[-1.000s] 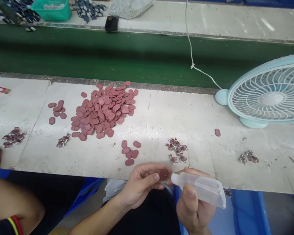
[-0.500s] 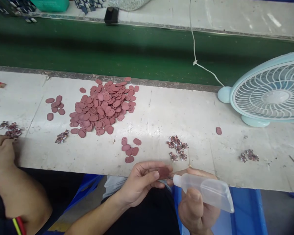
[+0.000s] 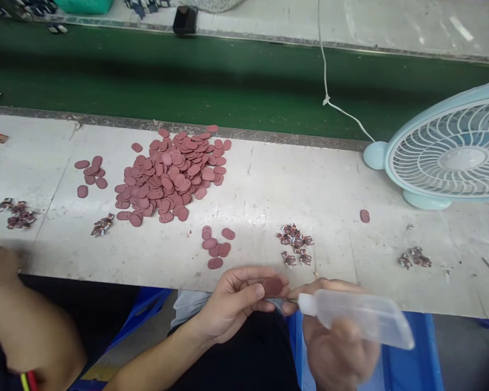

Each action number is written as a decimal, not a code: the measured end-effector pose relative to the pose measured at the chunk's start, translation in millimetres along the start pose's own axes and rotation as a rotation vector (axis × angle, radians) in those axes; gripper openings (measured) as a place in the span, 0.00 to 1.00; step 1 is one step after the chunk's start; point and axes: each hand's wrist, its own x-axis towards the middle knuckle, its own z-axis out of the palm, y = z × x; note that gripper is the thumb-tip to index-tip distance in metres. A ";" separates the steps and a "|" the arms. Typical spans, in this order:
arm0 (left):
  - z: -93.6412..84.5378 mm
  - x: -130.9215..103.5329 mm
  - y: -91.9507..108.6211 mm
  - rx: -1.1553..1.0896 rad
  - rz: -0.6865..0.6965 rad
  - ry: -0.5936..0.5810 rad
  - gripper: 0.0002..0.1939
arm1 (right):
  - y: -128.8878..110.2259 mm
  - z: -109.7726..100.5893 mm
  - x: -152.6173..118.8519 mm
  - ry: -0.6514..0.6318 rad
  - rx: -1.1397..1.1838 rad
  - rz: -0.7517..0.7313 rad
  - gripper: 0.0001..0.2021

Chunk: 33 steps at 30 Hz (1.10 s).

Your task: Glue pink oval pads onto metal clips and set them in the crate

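Between the thumb and fingers of my left hand is a dark red oval disc, held just past the table's front edge. My right hand, partly blurred, is closed around a translucent squeeze bottle. The bottle lies nearly level, its white cap and thin metal needle pointing left, the needle end close to the disc's lower edge; I cannot tell if they touch. Beyond my hands lie a small group of matching discs and a cluster of small brown-and-white figures.
A large heap of red discs covers the table's left middle. A pale blue fan stands at right, its white cord running backward. Below the front edge sits a blue bin. Another person's arm rests at left.
The squeeze bottle and my right hand have shifted right, drawing the needle back along the disc. My left hand keeps its place. The other person's hand at left has moved down and left.
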 end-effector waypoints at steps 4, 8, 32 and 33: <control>2.1 -3.8 3.5 -0.006 0.011 -0.072 0.12 | -14.0 -18.2 25.9 0.029 0.531 0.298 0.14; 2.7 -7.9 5.4 -0.019 0.018 -0.115 0.12 | 18.0 -72.8 59.2 0.098 1.349 0.717 0.15; -15.8 -7.2 11.6 -0.009 0.025 0.068 0.11 | 37.8 -63.0 39.1 -0.044 -0.720 0.066 0.11; -16.1 -7.0 11.1 -0.006 0.019 0.073 0.11 | 40.1 -62.0 42.2 -0.085 -0.895 0.006 0.12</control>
